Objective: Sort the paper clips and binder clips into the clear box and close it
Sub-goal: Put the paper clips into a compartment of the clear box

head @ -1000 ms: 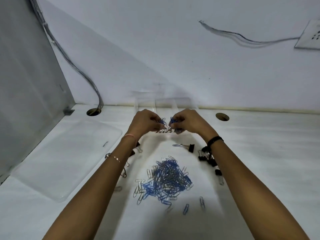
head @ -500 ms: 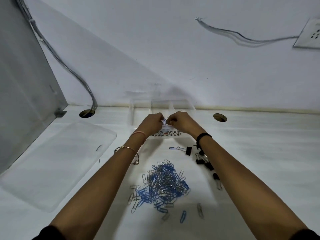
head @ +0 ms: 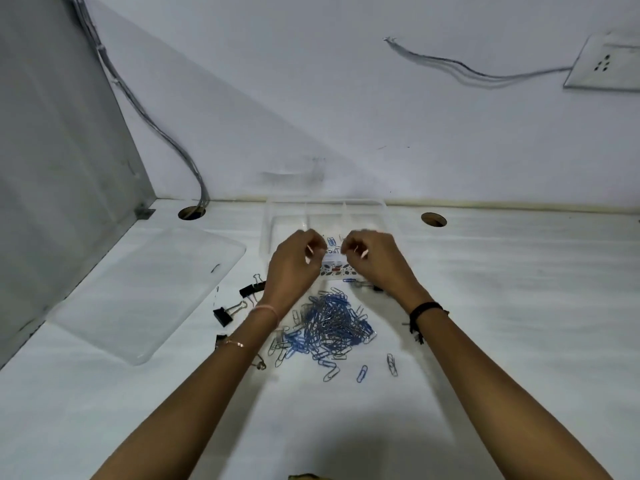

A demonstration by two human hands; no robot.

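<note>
Hands parted since earlier: left hand (head: 294, 263) and right hand (head: 372, 259) half-curled above clear box (head: 382, 216); grip indiscernible. Clips best released low inside one compartment.

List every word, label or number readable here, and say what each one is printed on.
None can be read.
The sticker on the near wall of the clear box has a coloured pattern and perhaps print, too small and blurred to read.
The wall socket shows only holes, no text.
</note>
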